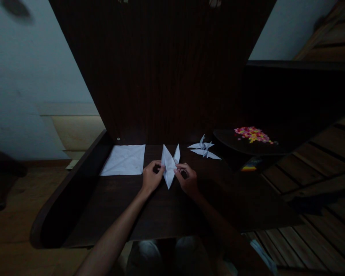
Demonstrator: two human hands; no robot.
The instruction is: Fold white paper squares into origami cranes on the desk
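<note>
A partly folded white origami paper (pixel 168 166) with long pointed flaps is held up over the dark table. My left hand (pixel 153 174) pinches its left edge between thumb and fingers. On the opposite side my right hand (pixel 187 178) grips the right edge, thumb in front. Two pointed flaps rise at the top and one point hangs down toward me. Left of my hands lies a flat white square sheet (pixel 125 159) with faint creases. Behind and to the right sit folded white paper cranes (pixel 205 148), close together.
A curved dark shelf (pixel 227 140) at the right bears a pile of small pink, red and yellow pieces (pixel 254 135). The table's raised side panel (pixel 69 188) stands at the left. A tall dark wooden back panel (pixel 161 76) rises behind the tabletop.
</note>
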